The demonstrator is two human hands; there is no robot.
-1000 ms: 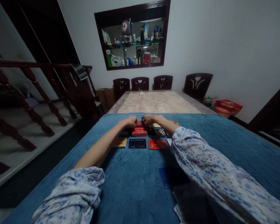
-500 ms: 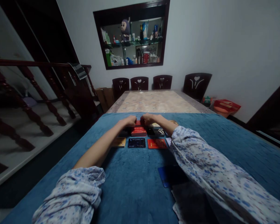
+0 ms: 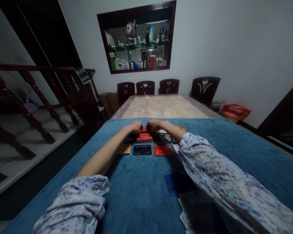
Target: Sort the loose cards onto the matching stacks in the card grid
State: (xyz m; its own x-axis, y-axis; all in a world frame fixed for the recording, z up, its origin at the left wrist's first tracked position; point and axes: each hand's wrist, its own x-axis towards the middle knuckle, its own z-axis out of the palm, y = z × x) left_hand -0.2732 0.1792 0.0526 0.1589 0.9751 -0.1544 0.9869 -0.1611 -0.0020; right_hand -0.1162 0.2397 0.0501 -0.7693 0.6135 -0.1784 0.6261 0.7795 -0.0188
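Both arms reach forward over the blue cloth (image 3: 136,182). My left hand (image 3: 136,126) and my right hand (image 3: 154,125) are closed at the two sides of a red card stack (image 3: 144,129) in the back row. Their fingers pinch its edges. Just in front lies another stack of red cards (image 3: 144,138), with a stack of black cards (image 3: 162,138) to its right under my right wrist. Nearer me a yellow card (image 3: 124,149), a dark blue card (image 3: 142,149) and a red-orange card (image 3: 163,150) form a row. My forearms hide some cards.
A blue card (image 3: 175,183) and a dark pile (image 3: 200,208) lie near my right forearm, partly covered by the sleeve. Beyond the cloth is the pale tabletop (image 3: 163,105). Dark chairs (image 3: 169,86) stand at the far end, and a wooden railing (image 3: 39,68) runs along the left.
The view has shifted very slightly. Both hands stay at the sides of the back red card stack, and no card has visibly moved.
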